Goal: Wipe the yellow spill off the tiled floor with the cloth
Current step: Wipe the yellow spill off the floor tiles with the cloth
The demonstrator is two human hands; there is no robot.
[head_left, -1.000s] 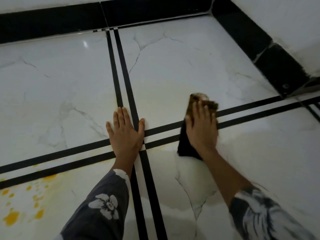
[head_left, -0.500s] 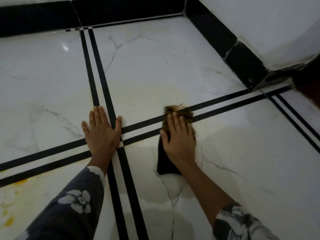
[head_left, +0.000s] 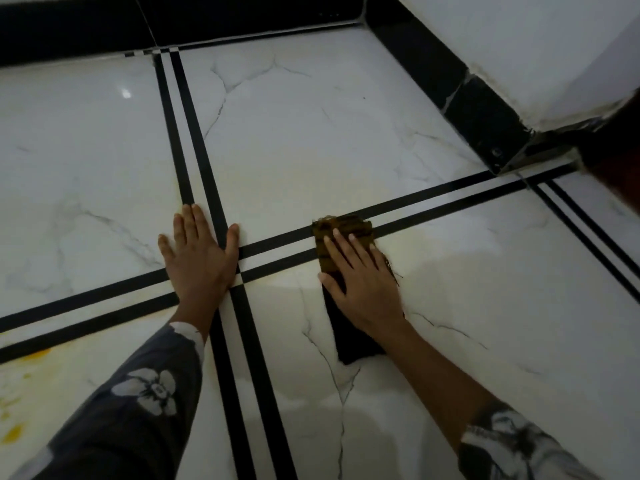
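I see the right hand [head_left: 363, 285] spread flat, pressing the dark folded cloth [head_left: 346, 258] onto the white marble-look tiled floor [head_left: 311, 140]. Left hand [head_left: 199, 258] spread flat, empty, on the black stripe crossing [head_left: 239, 271]. Yellow spill [head_left: 14, 433] sits near left, well apart from the cloth.

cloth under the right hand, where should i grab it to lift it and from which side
Grip the dark folded cloth at its near end, the bare black corner poking out below the right hand. Come from above on the wrist side: it lies flat on the white marble tile floor, so pinch that free edge. The frayed yellow-stained far end looks soiled.
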